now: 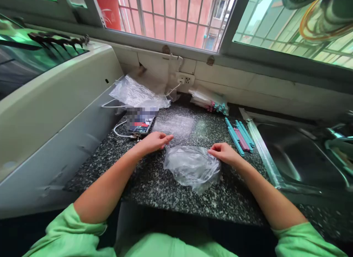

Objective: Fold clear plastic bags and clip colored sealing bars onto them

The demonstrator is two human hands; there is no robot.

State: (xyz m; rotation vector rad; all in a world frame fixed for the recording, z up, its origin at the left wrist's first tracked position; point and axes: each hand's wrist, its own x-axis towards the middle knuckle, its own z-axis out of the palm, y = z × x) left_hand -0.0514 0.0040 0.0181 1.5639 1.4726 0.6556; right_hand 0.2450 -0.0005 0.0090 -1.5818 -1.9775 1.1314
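Note:
A crumpled clear plastic bag (191, 166) lies on the speckled dark countertop in front of me. At its upper right edge, the thumb and fingers of my right hand (224, 153) are pinched on the plastic. My left hand (157, 141) hovers by the bag's upper left corner, its thumb and fingertips brought together. I cannot make out whether any film is between those fingers. Just beyond both hands, a flat clear plastic sheet or bag (176, 125) rests on the counter. To the right lie several teal strips (234, 137) and mauve strips (241, 140).
A phone (140, 120) with a white cable is left of my hands. Behind it sits a heap of clear plastic (140, 93). Bagged strips (211, 100) lie against the wall near a socket (187, 78). A metal sink (292, 150) borders the right; a white appliance (63, 84) stands left.

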